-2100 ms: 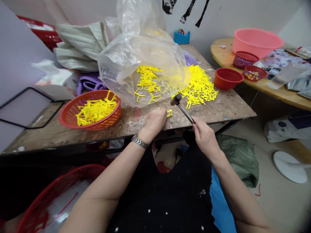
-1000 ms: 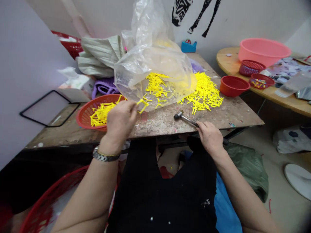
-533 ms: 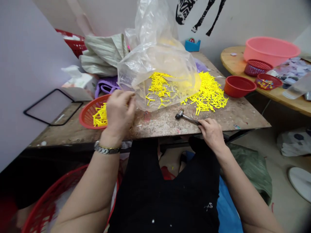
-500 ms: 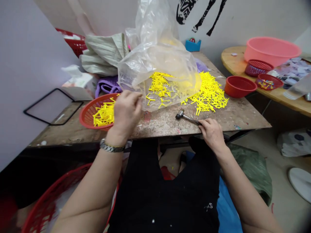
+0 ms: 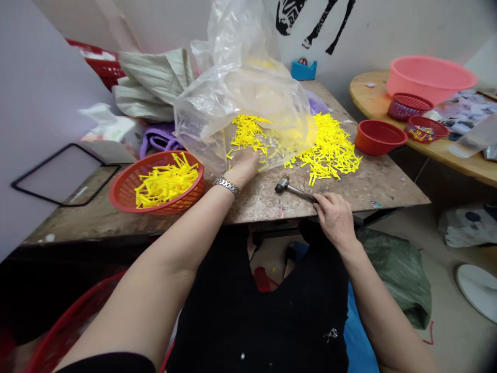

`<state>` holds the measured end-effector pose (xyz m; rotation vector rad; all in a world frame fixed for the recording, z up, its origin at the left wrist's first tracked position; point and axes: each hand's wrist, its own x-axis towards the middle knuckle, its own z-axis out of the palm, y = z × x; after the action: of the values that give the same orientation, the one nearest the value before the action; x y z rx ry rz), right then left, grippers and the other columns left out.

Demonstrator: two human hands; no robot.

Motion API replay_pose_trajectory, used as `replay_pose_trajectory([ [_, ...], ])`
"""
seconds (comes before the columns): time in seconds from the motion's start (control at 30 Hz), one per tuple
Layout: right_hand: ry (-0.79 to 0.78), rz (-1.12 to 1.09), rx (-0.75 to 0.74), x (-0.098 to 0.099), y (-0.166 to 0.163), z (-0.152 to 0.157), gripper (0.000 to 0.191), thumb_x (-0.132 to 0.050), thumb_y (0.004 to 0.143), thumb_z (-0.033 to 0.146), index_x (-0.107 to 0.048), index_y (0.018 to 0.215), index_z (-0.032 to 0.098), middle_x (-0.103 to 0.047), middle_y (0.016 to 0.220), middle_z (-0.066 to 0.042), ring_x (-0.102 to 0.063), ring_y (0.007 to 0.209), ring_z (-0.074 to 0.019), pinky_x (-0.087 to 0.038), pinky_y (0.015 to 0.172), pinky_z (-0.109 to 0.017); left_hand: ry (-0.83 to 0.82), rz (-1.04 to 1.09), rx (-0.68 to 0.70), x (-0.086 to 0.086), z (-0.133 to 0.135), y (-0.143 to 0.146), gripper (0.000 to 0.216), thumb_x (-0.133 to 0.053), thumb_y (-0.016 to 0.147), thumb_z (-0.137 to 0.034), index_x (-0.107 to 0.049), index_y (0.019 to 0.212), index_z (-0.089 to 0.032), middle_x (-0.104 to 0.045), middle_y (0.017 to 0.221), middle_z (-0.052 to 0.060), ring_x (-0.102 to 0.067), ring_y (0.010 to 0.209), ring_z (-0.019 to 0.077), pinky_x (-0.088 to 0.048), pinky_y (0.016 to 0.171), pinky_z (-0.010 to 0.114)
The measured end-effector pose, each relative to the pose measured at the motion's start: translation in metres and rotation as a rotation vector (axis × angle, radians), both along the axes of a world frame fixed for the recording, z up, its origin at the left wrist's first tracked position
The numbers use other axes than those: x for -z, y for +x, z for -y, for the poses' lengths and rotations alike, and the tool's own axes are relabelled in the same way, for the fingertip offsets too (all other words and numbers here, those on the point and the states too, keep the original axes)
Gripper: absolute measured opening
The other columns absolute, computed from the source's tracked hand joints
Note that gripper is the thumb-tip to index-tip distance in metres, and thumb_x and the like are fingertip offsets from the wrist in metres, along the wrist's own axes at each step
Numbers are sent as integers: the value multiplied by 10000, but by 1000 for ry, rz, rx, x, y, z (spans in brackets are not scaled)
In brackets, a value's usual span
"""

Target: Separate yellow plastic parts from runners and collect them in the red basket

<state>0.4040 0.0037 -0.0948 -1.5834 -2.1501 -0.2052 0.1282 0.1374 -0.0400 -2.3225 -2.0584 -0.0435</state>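
Observation:
My left hand reaches to the mouth of a clear plastic bag, at the near edge of a heap of thin yellow plastic pieces. Its fingers are hidden behind the back of the hand. In my right hand is the handle of a small hammer, whose dark head lies low over the tabletop, pointing left. Another yellow heap spreads to the right of the bag. Left of my forearm, an orange-red basket holds more yellow pieces.
A red bowl stands at the right of the worn table. Behind are a blue tape dispenser, folded pale sacks and purple cloth. A black wire frame is at left. A round side table carries a pink basin.
My left hand has moved right and away from me, from beside the basket to the yellow pieces at the bag's mouth. My right hand still holds the hammer in place.

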Motion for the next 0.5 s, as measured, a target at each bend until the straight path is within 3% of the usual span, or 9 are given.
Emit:
replay_pose_trajectory([
  [0.27, 23, -115, -31, 0, 2, 1, 289, -555, 977, 244, -710, 1213, 179, -715, 1105, -111, -602, 1035, -284, -464, 874, -407, 72, 76, -11, 12, -3, -10, 308, -469, 927, -134, -740, 1066, -94, -672, 1140, 230, -650, 1056, 332, -492, 857, 390],
  [0.4, 54, -255, -79, -1, 3, 2, 291, -528, 990, 260, -714, 1199, 179, -709, 1107, -122, -616, 1042, -282, -495, 905, -424, 240, 418, 31, 7, 8, -11, 199, -514, 894, -140, -703, 833, -130, -686, 994, 155, -640, 980, 264, -479, 851, 351],
  [0.5, 64, -348, -139, -6, -1, 4, 292, -518, 991, 258, -713, 1196, 188, -707, 1094, -124, -630, 1029, -275, -517, 912, -432, 246, 864, 47, 0, 28, -5, 88, -581, 818, -132, -622, 745, -157, -641, 773, 52, -625, 782, 180, -471, 706, 273],
])
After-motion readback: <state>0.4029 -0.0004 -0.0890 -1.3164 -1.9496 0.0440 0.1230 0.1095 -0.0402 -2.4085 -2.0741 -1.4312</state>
